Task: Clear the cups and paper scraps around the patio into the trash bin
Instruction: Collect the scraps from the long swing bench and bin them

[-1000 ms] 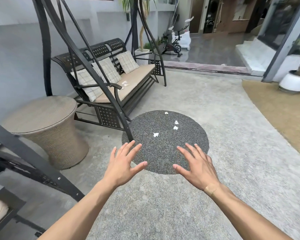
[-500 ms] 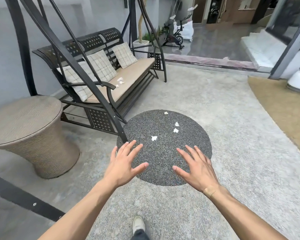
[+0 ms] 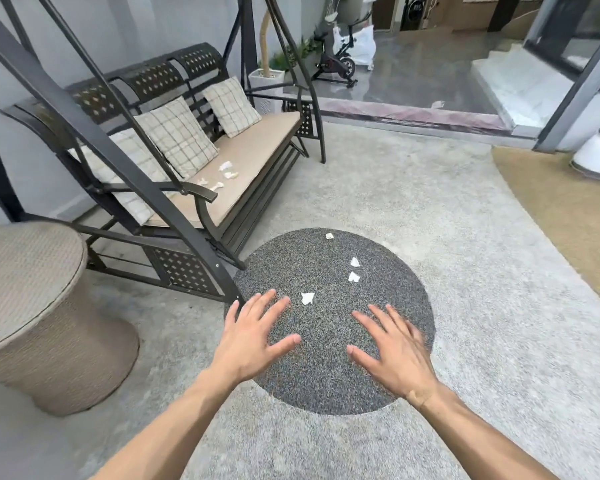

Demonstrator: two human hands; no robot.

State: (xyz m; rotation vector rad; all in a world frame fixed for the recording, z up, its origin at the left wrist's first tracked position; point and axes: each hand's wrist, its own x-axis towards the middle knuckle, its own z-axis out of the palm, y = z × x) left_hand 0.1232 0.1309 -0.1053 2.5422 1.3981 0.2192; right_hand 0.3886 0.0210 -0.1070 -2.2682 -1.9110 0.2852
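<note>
Hands first: my left hand (image 3: 253, 337) and right hand (image 3: 394, 351) are both stretched out ahead of me, palms down, fingers spread wide, holding nothing. I judge they are raised this way as I walk toward the litter, ready to reach, since neither is near the ground yet.

Paper scraps are the task's things I can see. Four small white scraps lie on a dark round patch of pavement (image 3: 388, 341): the nearest scrap (image 3: 307, 298) shows between my two hands, two more (image 3: 354, 270) lie close together beyond it, and one (image 3: 329, 235) sits near the patch's far edge. More scraps (image 3: 224, 174) rest on the cushion of the swing bench (image 3: 257, 150) to my left. Another pale bit on the far step (image 3: 438, 104) may be paper; I cannot tell. No cups and no trash bin are in view.

A woven side table (image 3: 32, 306) stands at my near left.

Compared with half a second ago, the bench and the dark patch fill more of the view and the table has slid toward the left edge, so I have moved closer. My hands hold the same open pose, and my shoe is out of sight now.
</note>
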